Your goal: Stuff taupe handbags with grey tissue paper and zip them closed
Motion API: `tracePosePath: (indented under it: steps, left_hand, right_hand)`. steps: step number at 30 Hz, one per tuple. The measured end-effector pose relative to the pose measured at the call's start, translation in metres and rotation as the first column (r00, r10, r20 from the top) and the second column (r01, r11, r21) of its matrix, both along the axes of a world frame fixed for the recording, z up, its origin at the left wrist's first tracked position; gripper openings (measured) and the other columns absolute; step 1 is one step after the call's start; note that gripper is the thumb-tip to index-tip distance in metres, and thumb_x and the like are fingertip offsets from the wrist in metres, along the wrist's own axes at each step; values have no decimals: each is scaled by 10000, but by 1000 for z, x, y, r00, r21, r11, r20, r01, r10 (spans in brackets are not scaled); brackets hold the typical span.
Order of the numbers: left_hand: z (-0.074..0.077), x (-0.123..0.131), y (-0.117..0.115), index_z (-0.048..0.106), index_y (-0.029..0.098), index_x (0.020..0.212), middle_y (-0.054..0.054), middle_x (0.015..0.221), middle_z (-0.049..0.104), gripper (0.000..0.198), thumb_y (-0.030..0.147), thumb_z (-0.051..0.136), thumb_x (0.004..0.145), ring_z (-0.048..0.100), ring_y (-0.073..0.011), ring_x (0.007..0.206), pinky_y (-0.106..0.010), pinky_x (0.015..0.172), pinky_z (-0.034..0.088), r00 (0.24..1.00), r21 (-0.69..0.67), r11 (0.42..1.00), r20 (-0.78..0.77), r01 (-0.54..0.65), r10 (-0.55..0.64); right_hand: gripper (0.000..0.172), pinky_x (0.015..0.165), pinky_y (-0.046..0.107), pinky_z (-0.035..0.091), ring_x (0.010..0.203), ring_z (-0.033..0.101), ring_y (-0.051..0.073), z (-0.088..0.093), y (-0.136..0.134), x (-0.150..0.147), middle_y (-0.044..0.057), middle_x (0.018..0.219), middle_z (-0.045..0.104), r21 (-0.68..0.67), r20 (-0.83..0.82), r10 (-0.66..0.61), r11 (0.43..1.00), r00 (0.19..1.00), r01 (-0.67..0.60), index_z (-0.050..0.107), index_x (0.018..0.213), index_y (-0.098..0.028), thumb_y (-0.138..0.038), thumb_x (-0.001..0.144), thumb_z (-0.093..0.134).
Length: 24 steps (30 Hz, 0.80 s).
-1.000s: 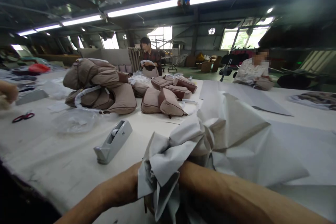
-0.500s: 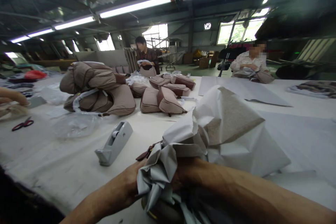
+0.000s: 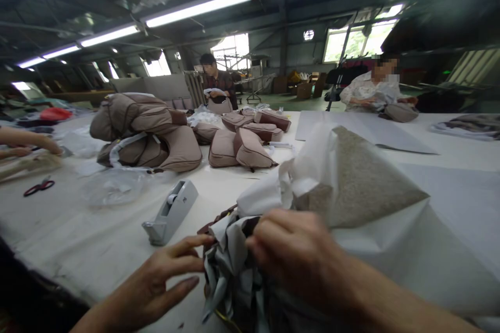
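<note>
Drawn out into view since the earlier frame, the left hand [image 3: 160, 276] extends loose fingers beside the crumpled paper [image 3: 233, 250] between both hands, seemingly being bunched, while the right hand [image 3: 292, 242] curls, grip indeterminable, further gathering calling for a firm pinch.

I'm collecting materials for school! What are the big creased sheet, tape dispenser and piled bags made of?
Big creased sheet: probably thin paper, smooth, with sharp folds.
Tape dispenser: likely hard plastic, smooth and grey, with crisp edges.
Piled bags: seemingly cloth, matte, with seams and soft folds.
</note>
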<state>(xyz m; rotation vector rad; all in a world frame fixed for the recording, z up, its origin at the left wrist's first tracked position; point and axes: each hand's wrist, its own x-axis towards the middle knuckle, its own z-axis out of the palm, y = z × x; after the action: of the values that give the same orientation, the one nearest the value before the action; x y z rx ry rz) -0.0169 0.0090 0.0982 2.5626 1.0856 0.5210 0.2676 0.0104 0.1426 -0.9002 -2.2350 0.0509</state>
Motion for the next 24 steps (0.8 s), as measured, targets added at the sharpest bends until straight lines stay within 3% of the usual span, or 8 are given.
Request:
tracePosePath:
  steps: [2,4,7,9,14,17,19,24]
  left_hand:
    - [11,9,15,622,216,938,-58,1054,609,183,278,466,867,594,-167,906,-235,749,492,959,46,974,190,-222,210]
    - [16,28,40,596,173,958,-59,952,617,242,352,474,851,588,-163,795,-255,697,485,900,10,924,228,-383,371]
    - [17,60,74,600,144,992,-66,964,630,270,285,480,796,582,-160,747,-259,682,469,966,-194,946,-64,-260,252]
    - [20,74,84,631,163,921,-31,874,656,240,222,526,714,590,-164,736,-241,675,462,976,-310,938,-196,-157,99]
    - [40,78,61,605,215,975,14,872,663,303,181,530,683,600,-161,774,-206,676,449,964,-436,900,-241,-2,-115]
    - [41,74,42,550,229,1074,-6,974,645,372,175,518,708,595,-175,848,-222,724,441,971,-336,941,-233,-39,-43]
    - [32,73,36,539,229,1087,-30,979,643,350,190,498,741,598,-197,868,-249,716,437,945,-214,957,-300,-198,128]
    - [9,69,40,577,224,990,-43,896,653,222,236,475,794,608,-217,836,-282,681,414,853,-114,900,-385,-422,351]
  right_hand:
    - [278,816,391,456,973,535,262,11,17,17,119,1029,584,110,-16,-241,964,970,241,601,993,-185,-407,837,539]
    - [620,874,459,427,1086,480,338,10,32,24,174,1205,509,32,51,-386,922,921,385,479,1242,-149,-480,740,632]
    - [555,840,395,465,994,556,272,-11,35,18,129,1156,560,-246,212,-182,941,960,232,454,1276,-181,-380,776,592]
    - [435,873,364,459,1016,552,236,-29,25,13,96,1178,557,-283,212,-25,955,977,85,507,1218,-215,-254,787,544]
    - [496,909,429,465,1129,496,288,-60,12,18,131,1339,446,-249,227,67,969,972,-9,487,1251,-175,-154,756,509]
    - [479,940,445,449,1155,486,293,-70,13,26,168,1337,446,-191,189,5,981,982,32,479,1266,-132,-127,788,466]
    - [441,948,403,451,1147,498,266,-73,10,30,170,1302,480,-139,123,19,990,992,-2,501,1242,-127,-126,803,458]
    - [417,911,337,472,1075,541,231,-69,1,31,159,1270,503,-162,182,235,965,955,-207,484,1244,-128,-181,830,473]
